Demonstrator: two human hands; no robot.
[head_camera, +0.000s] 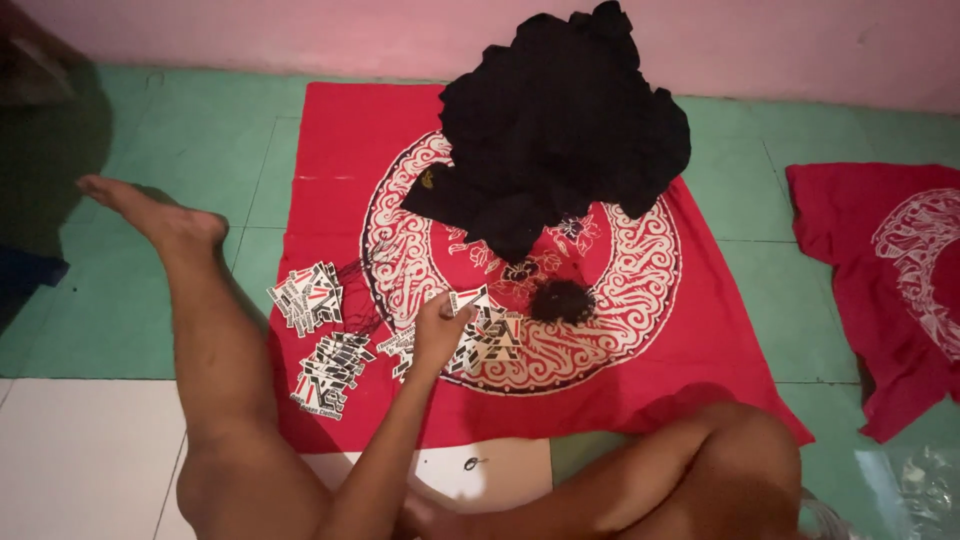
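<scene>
My left hand (440, 328) reaches out over a red cloth (700, 340) with a white round pattern, spread on the floor. Its fingers pinch a small black-and-white hang tag (467, 299) above a loose heap of similar tags (490, 340). Two more tag piles (308, 295) (333, 370) lie to the left, with thin black strings trailing from them. A small bundle of black strings (561, 300) sits just right of the hand. A heap of black garments (560, 130) covers the far part of the cloth. My right hand is out of view.
My bare left leg (200, 330) stretches out to the left and my bent right knee (720, 460) is at the lower right. A second red printed cloth (880, 290) lies to the right. Clear plastic (920, 490) sits at the lower right corner. The pink wall (300, 35) runs behind.
</scene>
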